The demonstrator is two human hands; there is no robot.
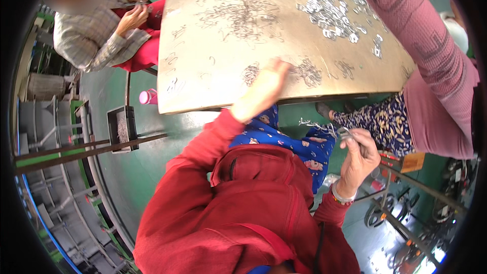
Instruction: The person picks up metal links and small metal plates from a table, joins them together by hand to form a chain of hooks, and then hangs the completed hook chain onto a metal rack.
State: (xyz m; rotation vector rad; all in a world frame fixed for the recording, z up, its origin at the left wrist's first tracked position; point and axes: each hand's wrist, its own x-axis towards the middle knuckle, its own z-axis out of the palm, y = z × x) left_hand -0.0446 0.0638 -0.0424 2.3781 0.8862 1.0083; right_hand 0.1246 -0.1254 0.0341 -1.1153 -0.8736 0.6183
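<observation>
My left hand [264, 89] reaches over the near edge of the table [193, 76], between two small piles of dark wire hooks. Its fingers are smeared by motion, so their closing cannot be made out. One hook pile [307, 73] lies just right of the fingertips, the other pile [250, 73] just left of them. Off the table's edge, above my lap, my right hand [360, 160] is closed on a flat silvery metal piece [344, 133]. From that piece a string of thin metal bits [317, 126] sticks out to the left.
More wire hooks [233, 15] are scattered mid-table. A heap of flat silvery metal pieces [324, 10] spreads at the far right. One person [91, 35] sits at the left; another's pink sleeve [406, 15] reaches over the right side. A black crate [122, 128] and pink cup [148, 97] stand on the floor.
</observation>
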